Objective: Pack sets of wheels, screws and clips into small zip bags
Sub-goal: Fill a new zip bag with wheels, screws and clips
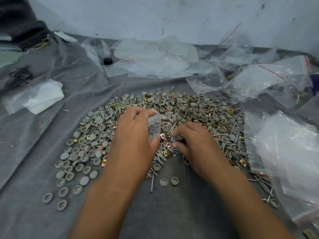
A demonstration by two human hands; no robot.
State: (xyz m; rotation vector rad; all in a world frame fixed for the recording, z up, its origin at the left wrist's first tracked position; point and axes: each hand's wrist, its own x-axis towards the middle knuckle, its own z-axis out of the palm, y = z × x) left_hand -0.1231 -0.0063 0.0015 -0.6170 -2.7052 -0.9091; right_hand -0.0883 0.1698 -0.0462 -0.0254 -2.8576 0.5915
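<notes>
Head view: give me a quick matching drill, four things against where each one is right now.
Things:
1. small zip bag
2. grey wheel
3. black block
4. loose screw

Places:
A. far left of the bag heap
B. in the left hand
C. alone on the cloth between the forearms
D. pinched by the right hand

Pairs: 1-B, 2-D, 3-A, 4-C

Left hand [133,135] palm down, fingers curled round small zip bag [154,128] (thumb at its near edge). Right hand [193,144] low beside it, fingertips pinching grey wheel [174,139]. Both forearms bare.
</notes>
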